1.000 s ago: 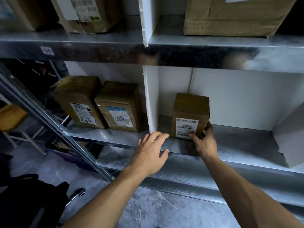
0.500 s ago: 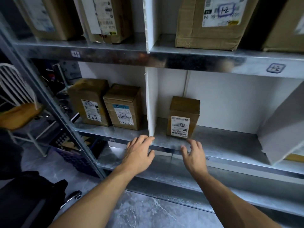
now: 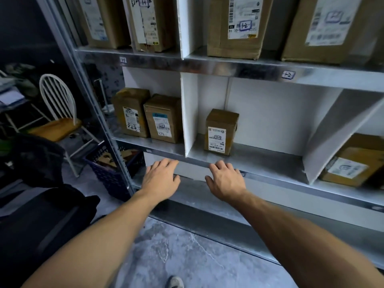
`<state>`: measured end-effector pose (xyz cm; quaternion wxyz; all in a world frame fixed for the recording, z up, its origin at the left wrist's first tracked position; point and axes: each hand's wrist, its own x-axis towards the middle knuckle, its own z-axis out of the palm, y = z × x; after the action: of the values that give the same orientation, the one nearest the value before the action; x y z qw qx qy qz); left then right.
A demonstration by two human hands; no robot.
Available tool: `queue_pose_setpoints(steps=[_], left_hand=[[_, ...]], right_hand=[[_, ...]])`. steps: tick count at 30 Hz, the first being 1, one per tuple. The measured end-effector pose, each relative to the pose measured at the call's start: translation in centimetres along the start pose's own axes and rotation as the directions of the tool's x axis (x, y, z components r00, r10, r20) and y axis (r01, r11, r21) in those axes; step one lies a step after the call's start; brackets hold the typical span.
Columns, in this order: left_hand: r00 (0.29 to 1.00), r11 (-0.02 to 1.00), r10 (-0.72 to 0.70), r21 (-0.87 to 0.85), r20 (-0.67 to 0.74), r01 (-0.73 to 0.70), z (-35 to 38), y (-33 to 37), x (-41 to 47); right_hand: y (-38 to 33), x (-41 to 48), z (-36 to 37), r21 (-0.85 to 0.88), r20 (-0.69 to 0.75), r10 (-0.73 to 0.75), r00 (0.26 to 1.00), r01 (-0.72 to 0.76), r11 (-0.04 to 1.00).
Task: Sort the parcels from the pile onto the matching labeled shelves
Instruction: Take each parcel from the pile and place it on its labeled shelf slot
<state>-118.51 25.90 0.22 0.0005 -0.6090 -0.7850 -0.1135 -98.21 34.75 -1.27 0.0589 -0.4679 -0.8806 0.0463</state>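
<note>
Parcel just shelved: the small brown parcel (image 3: 220, 133) stands upright on the middle shelf (image 3: 268, 163), just right of the white divider (image 3: 188, 113), its label facing out; a second ago the right hand was still on its lower right corner.
Right hand: the right hand (image 3: 225, 180) is empty with fingers loosely spread, now pulled back in front of the shelf's front lip, clear of the parcel.
Left hand: the left hand (image 3: 161, 177) is likewise empty and open, drawn back a little and low before the shelf edge.
Meaning for the task: this placement looks finished, and both hands are free to fetch another from the pile, which is out of view.
Neighbouring bay: two boxes (image 3: 148, 118) stand side by side left of the divider.
Upper shelf: larger parcels (image 3: 235, 28) sit above tags reading 1-1 (image 3: 123, 60) and 1-2 (image 3: 288, 75).
</note>
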Motion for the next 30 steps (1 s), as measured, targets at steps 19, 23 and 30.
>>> queue_pose_setpoints(steps=[19, 23, 30], left_hand=[[0.979, 0.981, 0.194, -0.014, 0.064, -0.194, -2.4, 10.6, -12.5], [0.936, 0.947, 0.321, -0.027, 0.148, -0.321, 0.0, 17.6, -15.7], [0.782, 0.796, 0.603, -0.062, 0.159, -0.602, 2.3, 36.5, -19.6]], right_hand=[[4.7, -21.1, -4.9, -0.065, -0.079, 0.224, 0.971, -0.229, 0.971], [9.0, -29.3, -4.4, -0.083, -0.061, 0.355, 0.933, -0.359, 0.929], [21.4, -44.3, -6.8, -0.108, -0.177, 0.598, 0.782, -0.619, 0.778]])
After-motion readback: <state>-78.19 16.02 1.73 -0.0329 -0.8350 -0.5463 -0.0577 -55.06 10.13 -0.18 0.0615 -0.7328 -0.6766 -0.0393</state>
